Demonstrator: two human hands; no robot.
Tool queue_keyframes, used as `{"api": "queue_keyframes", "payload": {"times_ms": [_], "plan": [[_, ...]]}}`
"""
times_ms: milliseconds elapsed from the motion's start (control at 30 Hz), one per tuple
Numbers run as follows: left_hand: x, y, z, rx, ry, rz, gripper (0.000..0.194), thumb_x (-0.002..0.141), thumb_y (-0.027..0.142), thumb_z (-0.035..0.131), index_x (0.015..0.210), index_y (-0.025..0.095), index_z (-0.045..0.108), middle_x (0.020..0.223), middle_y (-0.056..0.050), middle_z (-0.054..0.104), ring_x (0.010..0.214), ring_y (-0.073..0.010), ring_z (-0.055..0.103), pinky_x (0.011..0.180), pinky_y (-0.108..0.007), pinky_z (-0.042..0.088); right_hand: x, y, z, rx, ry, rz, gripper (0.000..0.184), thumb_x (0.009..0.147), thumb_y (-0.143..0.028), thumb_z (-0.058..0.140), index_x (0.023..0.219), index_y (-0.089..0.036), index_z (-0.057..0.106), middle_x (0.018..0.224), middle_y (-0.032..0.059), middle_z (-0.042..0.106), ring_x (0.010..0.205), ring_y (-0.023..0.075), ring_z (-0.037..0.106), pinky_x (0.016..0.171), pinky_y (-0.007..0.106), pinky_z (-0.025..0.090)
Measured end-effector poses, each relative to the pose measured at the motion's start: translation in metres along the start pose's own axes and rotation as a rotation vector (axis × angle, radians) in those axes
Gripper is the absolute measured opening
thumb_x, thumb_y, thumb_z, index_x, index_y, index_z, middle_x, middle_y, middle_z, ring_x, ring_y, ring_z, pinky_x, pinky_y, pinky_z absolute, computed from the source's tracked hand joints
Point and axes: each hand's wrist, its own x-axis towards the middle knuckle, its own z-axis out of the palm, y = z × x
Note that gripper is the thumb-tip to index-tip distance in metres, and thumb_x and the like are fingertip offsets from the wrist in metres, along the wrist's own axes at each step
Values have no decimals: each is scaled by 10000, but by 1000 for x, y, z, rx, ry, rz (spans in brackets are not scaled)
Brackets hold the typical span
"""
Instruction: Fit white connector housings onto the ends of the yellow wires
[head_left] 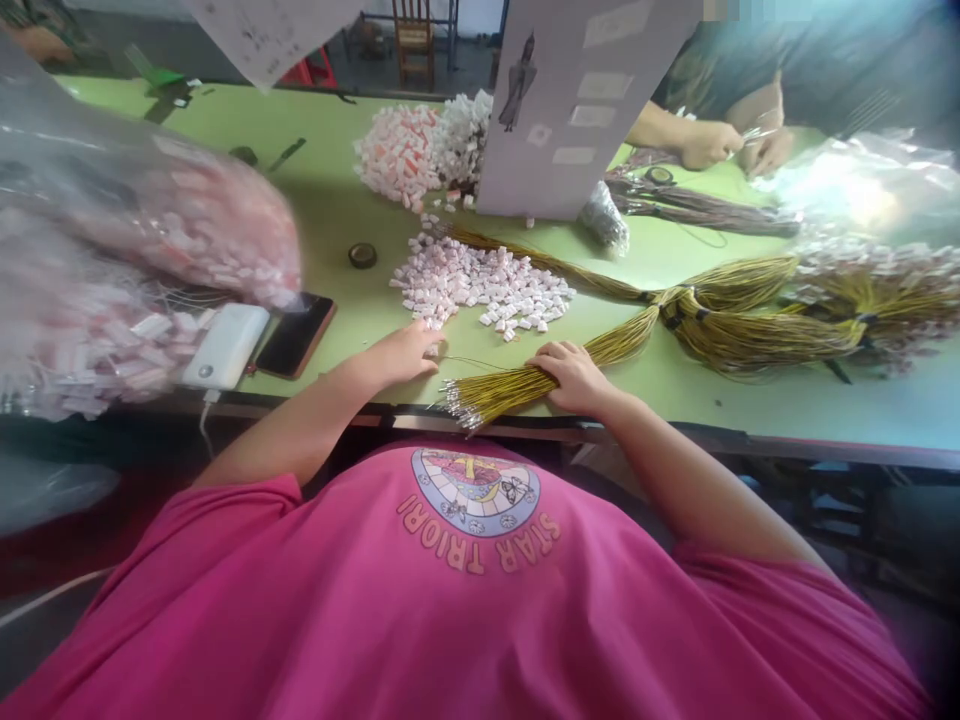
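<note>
My left hand [397,358] is at the table's front, thumb and fingers closed around a small white connector housing [432,350]. A thin single wire [472,361] runs from these fingertips toward my right hand. My right hand [574,378] lies over a bundle of yellow-and-dark wires [502,392], its fingers curled on them. The bundle's silvery bare ends [459,400] fan out to the left, near the table edge. Just beyond my left hand spreads a loose pile of pale pink-white connector housings [480,280].
More tied wire bundles [750,330] stretch right. Left are a clear bag of housings [217,215], a white power bank [226,345] and a phone [296,335]. A black tape roll [362,256] and an upright panel [562,110] stand farther back. Another person's hands [709,143] work behind it.
</note>
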Motion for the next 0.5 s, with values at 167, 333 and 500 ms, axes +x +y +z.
{"api": "queue_keyframes", "payload": {"times_ms": [167, 333, 500], "plan": [[2, -4, 12, 64, 40, 47, 277, 879, 343, 475, 1021, 206, 669, 1002, -84, 531, 842, -194, 569, 793, -306, 464, -2, -3, -24, 35, -137, -91, 658, 673, -274, 600, 1323, -193, 538, 1306, 142, 542, 1137, 345, 495, 993, 505, 344], [13, -13, 16, 129, 37, 135, 310, 905, 265, 409, 1071, 157, 647, 1039, -115, 573, 966, -224, 556, 892, -336, 440, 49, -28, -38, 199, -174, -101, 385, 834, -346, 487, 1146, -211, 668, 1141, 94, 663, 1002, 246, 597, 872, 387, 427], [20, -6, 0, -79, 103, 87, 275, 891, 292, 441, 957, 148, 665, 1001, -103, 610, 928, -208, 568, 877, -343, 442, 106, -65, -17, 130, -155, 37, 286, 806, -323, 518, 967, -172, 699, 972, 133, 673, 827, 240, 600, 656, 329, 398]]}}
